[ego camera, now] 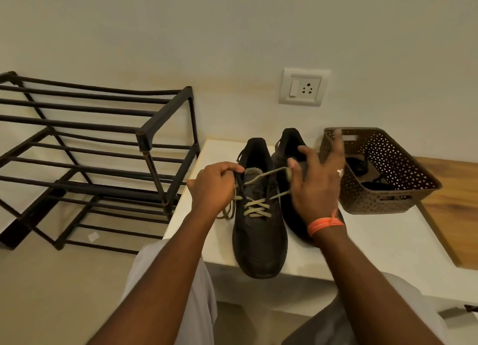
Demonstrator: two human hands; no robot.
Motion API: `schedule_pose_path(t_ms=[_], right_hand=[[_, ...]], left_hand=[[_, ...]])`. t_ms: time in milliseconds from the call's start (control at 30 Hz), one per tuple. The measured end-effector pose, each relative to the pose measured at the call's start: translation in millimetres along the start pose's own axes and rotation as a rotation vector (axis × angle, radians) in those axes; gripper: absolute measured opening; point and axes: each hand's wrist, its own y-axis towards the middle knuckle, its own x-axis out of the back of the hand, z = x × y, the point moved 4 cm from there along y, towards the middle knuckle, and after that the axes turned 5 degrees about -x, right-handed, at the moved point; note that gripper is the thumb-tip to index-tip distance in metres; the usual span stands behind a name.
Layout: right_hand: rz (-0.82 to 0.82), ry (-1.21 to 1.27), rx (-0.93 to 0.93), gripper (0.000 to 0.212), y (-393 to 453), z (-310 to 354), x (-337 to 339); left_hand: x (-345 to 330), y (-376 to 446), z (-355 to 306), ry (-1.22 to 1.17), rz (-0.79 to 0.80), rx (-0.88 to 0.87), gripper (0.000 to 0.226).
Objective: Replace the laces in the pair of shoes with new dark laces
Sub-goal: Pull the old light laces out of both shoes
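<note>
Pinched between the left hand's (213,187) thumb and forefinger is a dark strand rising from the left side of the nearer dark leather shoe (258,231), with loose loops of the old pale khaki lace (258,207) hanging below the fist. The right hand (314,187) is mostly spread, its grip reduced to thumb and one finger on the far end of the same pale lace, drawn taut across the tongue; motion blur makes the exact contact hard to confirm. Both shoes stand side by side on the white surface (382,246), toes toward the person, the second dark shoe (289,148) partly hidden behind the right hand. What look like the new dark laces (372,183) lie in the brown perforated plastic basket (388,200) to the right.

Risks, as I judge them: pulling both ends at once could jam the lace in the eyelets, tighten the crossings instead of freeing them, or drag the shoe off the near edge, where its toe already overhangs.
</note>
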Motion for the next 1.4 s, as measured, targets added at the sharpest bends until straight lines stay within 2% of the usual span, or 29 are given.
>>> schedule_pose_path(t_ms=[67, 133, 233, 300, 333, 433, 500, 533, 600, 700, 767, 800, 867, 967, 1000, 1067, 1133, 1200, 1267, 1400], right_hand=[[0.224, -0.015, 0.175, 0.035, -12.9, 17.0, -28.3], [0.405, -0.075, 0.267, 0.046, -25.9, 30.7, -53.9], [0.51, -0.062, 0.28, 0.044, -31.7, 33.8, -68.9], [0.413, 0.018, 0.239, 0.033, -23.7, 28.2, -55.2], [0.329, 0.078, 0.151, 0.03, -15.4, 20.5, -43.2], [0.019, 0.253, -0.265, 0.03, 11.3, -21.9, -0.3], [-0.091, 0.112, -0.353, 0.031, 15.8, -37.5, 15.6], [-0.077, 0.023, -0.31, 0.032, 14.6, -36.0, 15.4], [0.04, -0.063, -0.088, 0.036, 6.2, -13.9, 1.9], [0.388, -0.145, 0.3, 0.041, -17.7, 26.2, -39.7], [0.562, -0.16, 0.349, 0.047, -30.2, 32.9, -59.7], [0.568, -0.127, 0.322, 0.044, -31.6, 32.8, -61.0], [0.386, -0.012, 0.203, 0.032, -19.7, 23.6, -42.1], [-0.049, 0.041, -0.175, 0.031, 14.3, -22.8, 9.5], [-0.138, 0.004, -0.262, 0.032, 21.2, -36.4, 22.5], [-0.163, -0.084, -0.264, 0.027, 23.3, -42.5, 28.6], [-0.024, -0.066, -0.089, 0.033, 13.3, -24.2, 12.1], [0.179, 0.021, 0.102, 0.038, -0.3, 1.2, -8.2], [0.409, 0.073, 0.209, 0.04, -11.2, 14.7, -21.2], [0.788, 0.003, 0.114, 0.078, -19.1, 1.1, -21.7]], left_hand=[[-0.5, -1.8, 1.8, -0.012, 0.013, -0.006, 0.034], [0.3, -3.7, 4.2, -0.055, 0.027, -0.015, 0.036], [2.6, -6.2, 5.6, -0.023, 0.024, -0.022, 0.038], [3.1, -6.0, 4.8, 0.027, 0.001, -0.027, 0.035], [2.7, -5.4, 3.6, 0.032, -0.011, -0.026, 0.034], [1.7, -4.0, 0.4, 0.028, -0.042, -0.021, 0.03], [0.7, -3.9, 1.2, -0.011, -0.049, -0.036, 0.028], [0.0, -3.9, 1.7, -0.035, -0.047, -0.042, 0.028], [-1.3, -4.6, 2.3, -0.074, -0.032, -0.04, 0.026], [-0.6, -6.0, 3.6, -0.127, -0.009, -0.046, 0.028], [0.6, -6.6, 4.8, -0.129, 0.005, -0.05, 0.03], [1.5, -6.5, 6.0, -0.12, 0.009, -0.049, 0.031], [1.6, -6.1, 6.9, -0.112, 0.007, -0.042, 0.03], [0.4, -3.5, 5.2, -0.112, -0.016, -0.04, 0.027], [-0.1, -2.1, 5.2, -0.111, -0.023, -0.047, 0.028], [-2.0, 0.1, 7.8, -0.12, -0.019, -0.059, 0.029], [-4.8, 0.1, 10.3, -0.125, 0.012, -0.079, 0.028], [-8.6, -1.8, 11.0, -0.081, 0.053, -0.122, 0.023], [-12.0, -8.1, 7.9, 0.039, 0.091, -0.176, 0.023], [-20.0, -23.5, -4.9, 0.293, 0.11, -0.299, 0.021]])
